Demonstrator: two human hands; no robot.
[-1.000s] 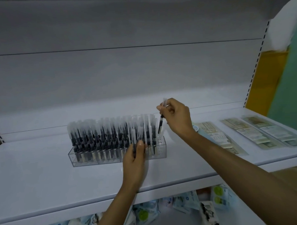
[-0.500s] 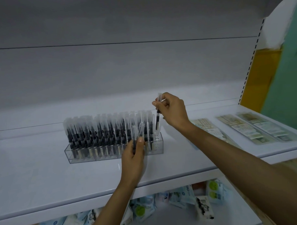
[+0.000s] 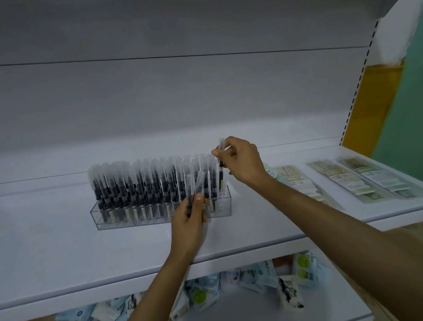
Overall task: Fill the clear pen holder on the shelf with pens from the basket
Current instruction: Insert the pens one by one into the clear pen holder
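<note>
Dozens of pens (image 3: 139, 185) stand upright in tight rows in the holder (image 3: 135, 219), a long, clear, box-shaped rack of hard plastic. It sits on the white shelf (image 3: 64, 251), left of centre and towards the far side. Each pen has a dark barrel and a frosted, see-through cap, and the caps form a pale band along the top. The rows fill the rack from its left end almost to its right end. The left hand (image 3: 189, 224) is just near of the holder's right part, hiding some of its front wall. Its fingers are curled round a bundle (image 3: 194, 185) of a few similar pens with their caps pointing up. Further right and higher, the right hand (image 3: 242, 161) pinches one pen (image 3: 221, 174) near its cap between thumb and fingertips. This pen is held upright over the holder's right end; whether its lower end sits in a slot cannot be told. A smooth grey back panel (image 3: 154, 102) rises behind. On the right part of the shelf, flat printed packs (image 3: 340, 181) in glossy sleeves lie side by side, well apart from the holder. A slotted white upright (image 3: 355, 91) runs up at the far right. Below the shelf's near edge, soft crinkled packets (image 3: 259, 274) lie jumbled on a lower shelf.
</note>
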